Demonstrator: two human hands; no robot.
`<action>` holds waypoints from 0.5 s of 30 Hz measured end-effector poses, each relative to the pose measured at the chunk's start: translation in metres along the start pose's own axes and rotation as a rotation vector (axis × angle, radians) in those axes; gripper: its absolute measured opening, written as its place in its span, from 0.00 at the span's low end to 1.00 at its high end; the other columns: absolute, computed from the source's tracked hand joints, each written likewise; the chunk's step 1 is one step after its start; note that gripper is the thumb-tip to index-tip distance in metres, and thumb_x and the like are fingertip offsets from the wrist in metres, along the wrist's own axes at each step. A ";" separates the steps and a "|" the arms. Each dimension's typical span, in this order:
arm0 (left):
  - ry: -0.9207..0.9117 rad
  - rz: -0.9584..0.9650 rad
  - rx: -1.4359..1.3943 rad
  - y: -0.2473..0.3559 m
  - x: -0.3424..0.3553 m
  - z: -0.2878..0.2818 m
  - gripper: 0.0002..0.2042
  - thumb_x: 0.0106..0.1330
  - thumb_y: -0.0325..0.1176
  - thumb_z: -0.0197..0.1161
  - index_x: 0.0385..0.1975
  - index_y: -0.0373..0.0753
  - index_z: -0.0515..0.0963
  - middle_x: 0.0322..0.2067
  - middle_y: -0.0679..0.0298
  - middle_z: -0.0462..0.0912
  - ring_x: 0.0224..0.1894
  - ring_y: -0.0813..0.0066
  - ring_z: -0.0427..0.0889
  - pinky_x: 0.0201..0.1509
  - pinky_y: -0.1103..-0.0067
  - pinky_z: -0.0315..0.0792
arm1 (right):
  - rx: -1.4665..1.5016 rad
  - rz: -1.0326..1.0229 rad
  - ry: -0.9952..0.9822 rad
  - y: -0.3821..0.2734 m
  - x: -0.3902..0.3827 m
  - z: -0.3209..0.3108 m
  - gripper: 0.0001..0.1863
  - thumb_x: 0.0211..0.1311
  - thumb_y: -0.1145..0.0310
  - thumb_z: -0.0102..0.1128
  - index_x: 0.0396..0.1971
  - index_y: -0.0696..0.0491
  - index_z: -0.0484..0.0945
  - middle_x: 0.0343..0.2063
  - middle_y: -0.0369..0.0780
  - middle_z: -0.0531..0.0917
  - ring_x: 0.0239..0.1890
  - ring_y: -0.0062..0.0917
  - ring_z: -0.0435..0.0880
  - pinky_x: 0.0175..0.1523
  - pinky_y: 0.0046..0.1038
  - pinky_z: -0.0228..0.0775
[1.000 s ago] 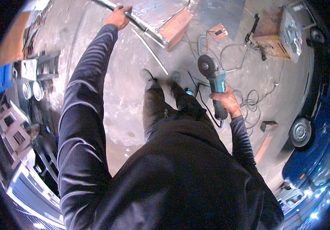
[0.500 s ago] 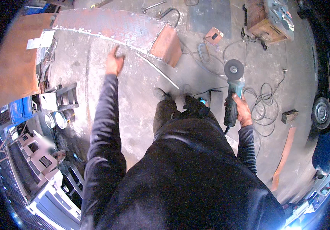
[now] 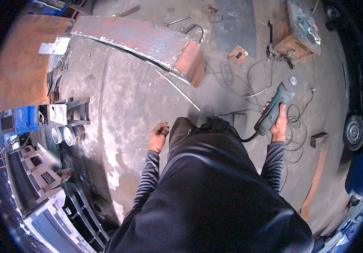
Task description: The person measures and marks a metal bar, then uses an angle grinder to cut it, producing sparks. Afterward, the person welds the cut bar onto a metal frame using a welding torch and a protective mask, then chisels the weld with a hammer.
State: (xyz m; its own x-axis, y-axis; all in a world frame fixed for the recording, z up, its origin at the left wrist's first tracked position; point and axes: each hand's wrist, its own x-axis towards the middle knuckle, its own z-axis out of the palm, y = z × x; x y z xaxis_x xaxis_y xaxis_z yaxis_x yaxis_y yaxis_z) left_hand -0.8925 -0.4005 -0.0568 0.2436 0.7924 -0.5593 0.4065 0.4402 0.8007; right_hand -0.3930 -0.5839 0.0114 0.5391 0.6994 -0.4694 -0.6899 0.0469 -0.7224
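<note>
Since half a second ago the left hand (image 3: pixel 158 141) has come back from near the long metal box (image 3: pixel 135 39) to beside the thigh (image 3: pixel 180 126); the right hand (image 3: pixel 279 124) has tipped the grinder (image 3: pixel 270 116) over, so that its disc (image 3: pixel 292 83) leans out to the right.

From left to right: a rusty sheet (image 3: pixel 23 55) lies well apart from the left fingers, far ahead and to their left, with white paper (image 3: pixel 57 45) on its right part; two buckets (image 3: pixel 69 135) stand to the left of those fingers, well apart from them; the long metal box rests on the floor (image 3: pixel 135 97) ahead of them; the left fingers themselves are half curled and released, nothing seen in them; a thin rod (image 3: pixel 181 92) lies ahead and to their right, apart from them.

The right fingers grasp the grinder around its body, the thumb along its right side; the disc sits ahead of them, the black cord (image 3: pixel 249 138) bends away behind and to their left; a small dark block (image 3: pixel 319 140) lies to their right; a long orange strip (image 3: pixel 315 185) lies behind it; a car wheel (image 3: pixel 354 133) is farther right.
</note>
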 end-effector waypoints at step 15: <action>-0.108 0.571 -0.084 0.199 -0.042 -0.093 0.16 0.69 0.26 0.59 0.56 0.34 0.76 0.48 0.59 0.84 0.49 0.74 0.82 0.56 0.77 0.74 | 0.654 -0.286 -0.258 0.060 -0.094 0.070 0.42 0.54 0.34 0.65 0.50 0.58 0.68 0.40 0.40 0.73 0.43 0.31 0.73 0.50 0.35 0.70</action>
State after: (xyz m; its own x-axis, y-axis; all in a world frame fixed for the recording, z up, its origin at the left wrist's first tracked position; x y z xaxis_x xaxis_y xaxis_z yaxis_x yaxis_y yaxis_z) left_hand -0.9032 -0.3066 0.1460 0.4934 0.8684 -0.0493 0.1145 -0.0086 0.9934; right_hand -0.5188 -0.5971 0.0483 0.6652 0.7374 -0.1170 -0.7295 0.6085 -0.3122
